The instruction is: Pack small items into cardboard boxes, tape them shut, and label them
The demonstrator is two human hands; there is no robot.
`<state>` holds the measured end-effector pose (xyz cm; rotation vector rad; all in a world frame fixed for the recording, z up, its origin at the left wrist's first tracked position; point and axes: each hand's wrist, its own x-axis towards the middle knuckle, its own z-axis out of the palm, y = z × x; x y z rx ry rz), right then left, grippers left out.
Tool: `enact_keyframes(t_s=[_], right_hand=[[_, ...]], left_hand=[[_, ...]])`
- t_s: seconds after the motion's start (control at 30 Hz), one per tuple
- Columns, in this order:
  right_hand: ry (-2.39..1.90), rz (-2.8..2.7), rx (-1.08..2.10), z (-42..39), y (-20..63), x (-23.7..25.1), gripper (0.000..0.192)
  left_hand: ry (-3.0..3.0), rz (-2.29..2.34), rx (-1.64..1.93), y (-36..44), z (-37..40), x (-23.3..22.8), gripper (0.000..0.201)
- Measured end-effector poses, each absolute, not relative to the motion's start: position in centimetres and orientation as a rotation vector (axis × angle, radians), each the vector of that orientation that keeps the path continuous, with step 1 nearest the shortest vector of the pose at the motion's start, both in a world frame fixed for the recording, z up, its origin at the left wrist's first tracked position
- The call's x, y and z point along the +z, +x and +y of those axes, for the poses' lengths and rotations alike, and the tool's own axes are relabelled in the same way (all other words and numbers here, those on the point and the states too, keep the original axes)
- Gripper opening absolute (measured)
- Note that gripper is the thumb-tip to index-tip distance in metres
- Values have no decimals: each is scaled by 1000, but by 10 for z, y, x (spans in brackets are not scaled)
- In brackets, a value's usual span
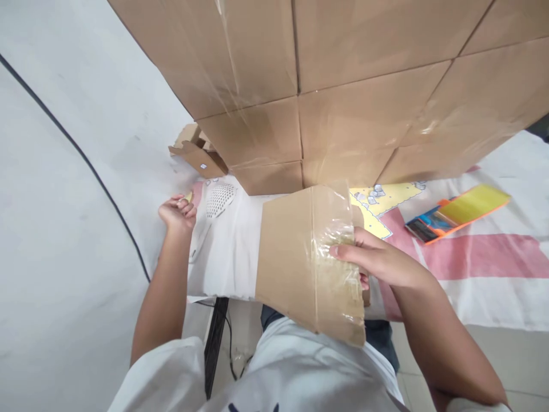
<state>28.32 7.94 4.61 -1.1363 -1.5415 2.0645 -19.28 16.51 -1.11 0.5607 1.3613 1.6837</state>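
A white wall (pixel 64 171) with a thin black cable (pixel 86 160) running down it stands on one side of the room, and the tabletop (pixel 472 286) wears a white cloth with pink stripes. A big stack of brown boxes (pixel 343 74), shiny with tape, fills the far side of the tabletop. At the near edge, right in front of the person, a flat cardboard flap (pixel 287 257) hangs down over the edge toward the person's lap. Its long side runs from the boxes toward the person, and a strip of clear tape (pixel 338 252) runs along it the same way. The right hand (pixel 381 260) is the nearer one: its grip is closed on the flap's taped edge, thumb on top and fingers tucked behind, so the flap lies just to the inner side of that hand. The left hand (pixel 178 213) is well apart, near the left edge of the tabletop, curled shut on something small and yellow that I cannot make out. Beside it lies a white thing with little holes (pixel 218 200). A small open carton (pixel 197 154) sits by the wall, and an orange and yellow packet (pixel 457 213) lies toward the far right corner.
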Motion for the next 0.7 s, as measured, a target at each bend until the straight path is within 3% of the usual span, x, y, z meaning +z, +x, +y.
enact_keyframes(t_s=[0.13,0.3,0.6,0.7], right_hand=[[-1198,-1501,2036,83,283,45,37],[-1262,-1449,2049,89,279,49,38],[-1254,-1421,2078,98,277,38,41],[-1237,-1418,2063,100,279,35,40]], left_hand=[[948,1551,1602,-230,172,-20,44],[1422,1638,1481,-258,202,-20,32],[2117,1846,1271,-280,241,-19,32],[2307,1857,1230,-277,250,-15,49]])
